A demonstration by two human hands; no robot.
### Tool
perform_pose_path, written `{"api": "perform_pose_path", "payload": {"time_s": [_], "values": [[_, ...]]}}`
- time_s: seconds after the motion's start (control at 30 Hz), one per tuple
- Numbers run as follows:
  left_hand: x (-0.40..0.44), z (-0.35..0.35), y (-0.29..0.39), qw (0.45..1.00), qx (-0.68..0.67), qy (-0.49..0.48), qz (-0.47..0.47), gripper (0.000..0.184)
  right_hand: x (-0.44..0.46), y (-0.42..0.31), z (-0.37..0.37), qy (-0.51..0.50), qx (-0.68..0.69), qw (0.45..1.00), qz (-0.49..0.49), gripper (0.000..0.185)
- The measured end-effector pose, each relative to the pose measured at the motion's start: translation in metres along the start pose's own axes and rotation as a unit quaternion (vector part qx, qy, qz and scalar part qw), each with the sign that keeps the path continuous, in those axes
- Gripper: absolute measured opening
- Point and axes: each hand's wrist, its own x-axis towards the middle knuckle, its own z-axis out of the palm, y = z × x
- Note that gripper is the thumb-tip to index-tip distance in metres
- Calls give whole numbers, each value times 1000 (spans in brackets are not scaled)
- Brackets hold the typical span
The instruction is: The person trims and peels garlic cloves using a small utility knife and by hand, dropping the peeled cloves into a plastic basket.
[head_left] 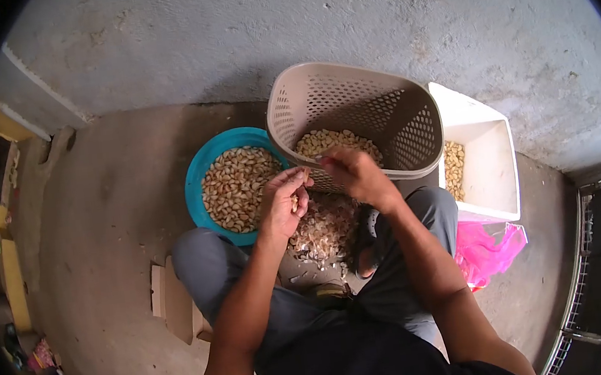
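My left hand is closed around garlic cloves, with a clove showing at its palm and a brownish piece at its fingertips. Beside it on the right, my right hand is closed over the front rim of a beige laundry basket; what its fingers hold is too small to name. Peeled cloves lie in the basket. To the left, a turquoise basin holds unpeeled cloves. A heap of papery skins lies on the floor below my hands.
A white box with cloves stands right of the basket. Near it lies a pink plastic bag. Flattened cardboard is by my left leg. A wall rises behind, and a metal grille stands at the far right.
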Motion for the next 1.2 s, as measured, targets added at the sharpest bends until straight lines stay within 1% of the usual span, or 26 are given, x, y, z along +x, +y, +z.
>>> {"api": "perform_pose_path", "payload": {"time_s": [0.03,0.13,0.17,0.27,0.37,0.57,0.67,0.87,0.97,1.07,1.17,1.2], "values": [[1,-1,-1,1000,15,2,2,19,-2,-2,8,20,-32,997,-69,18],[-2,1,-1,1000,14,6,2,21,-2,-17,18,-24,-118,993,22,26],[-3,1,0,1000,10,11,-1,21,-1,-14,21,-15,-122,992,11,32],[-5,4,2,1000,-5,25,-3,23,0,-19,17,-30,-146,989,9,34],[-4,1,-2,999,-15,38,7,24,-2,-14,22,-21,-193,981,-10,35],[-5,2,0,999,-12,42,24,23,-3,-19,23,-11,-177,984,6,37],[-5,4,1,998,-8,47,29,22,-3,-18,24,-7,-176,984,-5,37],[-5,1,-3,997,13,67,37,22,-1,-14,29,-29,-190,981,4,35],[-6,-1,-3,998,14,55,29,23,0,-2,33,-45,-140,988,42,37],[-12,6,4,999,3,32,23,23,3,10,33,-68,78,992,75,37],[-17,14,9,999,-36,8,17,23,9,1,21,-57,42,992,100,40],[-16,12,8,999,-46,4,9,23,8,0,20,-59,38,994,86,39]]}}
